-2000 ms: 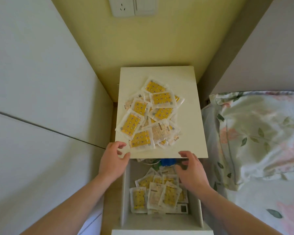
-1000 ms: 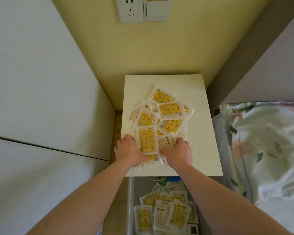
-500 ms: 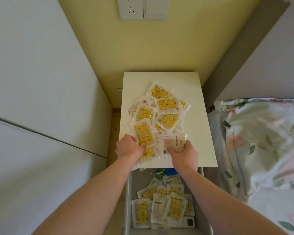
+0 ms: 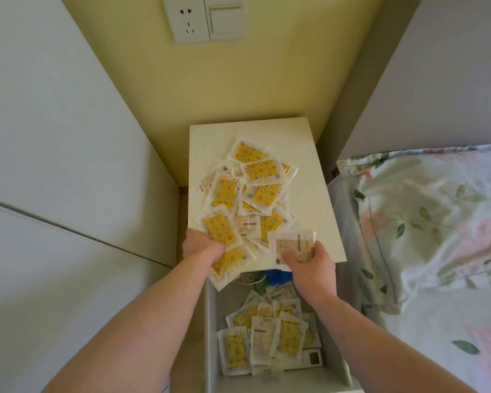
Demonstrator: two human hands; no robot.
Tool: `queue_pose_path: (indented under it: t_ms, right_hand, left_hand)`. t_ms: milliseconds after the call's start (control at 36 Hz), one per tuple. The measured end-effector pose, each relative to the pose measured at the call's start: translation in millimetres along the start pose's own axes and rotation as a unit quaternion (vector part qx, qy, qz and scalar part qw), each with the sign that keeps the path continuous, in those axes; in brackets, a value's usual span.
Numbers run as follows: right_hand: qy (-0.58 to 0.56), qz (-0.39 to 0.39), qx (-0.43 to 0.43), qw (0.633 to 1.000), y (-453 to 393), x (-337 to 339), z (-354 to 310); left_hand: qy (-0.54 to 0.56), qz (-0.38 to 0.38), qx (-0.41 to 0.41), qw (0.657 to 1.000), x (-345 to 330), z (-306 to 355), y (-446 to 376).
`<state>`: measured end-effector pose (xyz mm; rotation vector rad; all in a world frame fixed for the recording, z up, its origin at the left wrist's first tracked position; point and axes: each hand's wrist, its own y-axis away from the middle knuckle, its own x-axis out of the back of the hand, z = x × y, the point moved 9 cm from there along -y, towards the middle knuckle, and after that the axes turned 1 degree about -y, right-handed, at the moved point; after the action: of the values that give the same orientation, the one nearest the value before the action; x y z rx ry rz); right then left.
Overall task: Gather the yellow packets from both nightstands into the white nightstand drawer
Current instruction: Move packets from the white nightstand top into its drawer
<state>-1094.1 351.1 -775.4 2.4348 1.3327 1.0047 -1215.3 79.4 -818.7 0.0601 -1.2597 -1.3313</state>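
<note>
A heap of yellow packets (image 4: 250, 188) in clear wrappers lies on the white nightstand top (image 4: 304, 188). My left hand (image 4: 200, 246) grips several yellow packets (image 4: 228, 259) at the top's front left edge; they hang over the open drawer. My right hand (image 4: 309, 263) holds a pale packet (image 4: 294, 245) turned back side up at the front right edge. Below, the open white drawer (image 4: 211, 321) holds several more yellow packets (image 4: 270, 336).
A white wardrobe wall (image 4: 54, 165) closes off the left side. A bed with floral bedding (image 4: 425, 222) lies right of the nightstand. A wall socket and switch (image 4: 204, 19) sit high on the yellow wall. A blue object (image 4: 277, 276) lies at the drawer's back.
Both hands went from the drawer edge up onto the heap, closed on packets, and pulled them back to the top's front edge over the drawer.
</note>
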Motion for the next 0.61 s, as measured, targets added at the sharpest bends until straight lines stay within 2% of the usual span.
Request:
queue_pose_path:
  t_ms: [167,389,528,611]
  right_hand:
    - [-0.011,-0.007,-0.004,1.0,10,10,7]
    - [-0.022,-0.018,-0.015,0.999,30,32,22]
    - [-0.025,-0.029,-0.044,0.998,46,46,43]
    - [-0.034,-0.045,-0.086,0.995,53,51,66]
  left_hand:
    - [0.11,0.017,0.007,0.994,10,-16,12]
    - [0.223,0.007,-0.037,0.974,26,-37,51]
    - [0.232,-0.032,-0.072,0.97,32,-58,82]
    - [0.226,-0.023,-0.08,0.971,35,-75,100]
